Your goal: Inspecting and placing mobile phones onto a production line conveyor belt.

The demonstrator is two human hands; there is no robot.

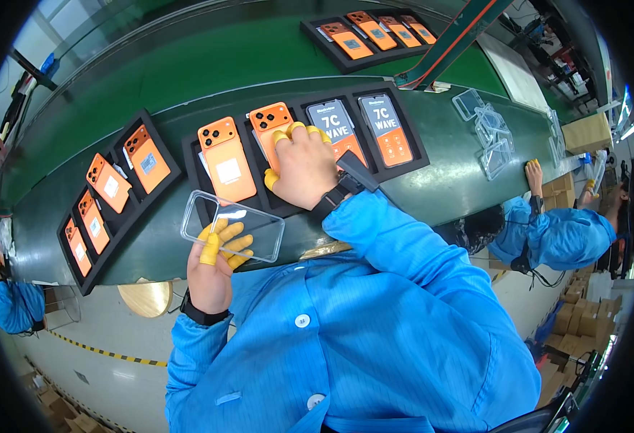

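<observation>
My left hand (211, 273), with yellow finger cots, is closed on a clear phone case (255, 229), held tilted above the near edge of a black foam tray (416, 148). Over that tray, my right hand (304, 167) reaches across an orange phone (268, 128) lying camera side up in its slot. Its yellow-tipped fingers and thumb are bent round the phone, and the hand covers much of it. To the left lies another orange phone (226, 162) with a white label. Two phones on the right, including a grey-and-orange one (385, 130), lie front side up; my wrist partly hides the nearer.
A second black tray (170, 160) with several orange phones sits at the left, and another tray (346, 65) lies on the green belt (208, 68) beyond. Loose clear cases (495, 137) are piled at the right. A green post (447, 50) rises behind. Another person (558, 234) works at the right.
</observation>
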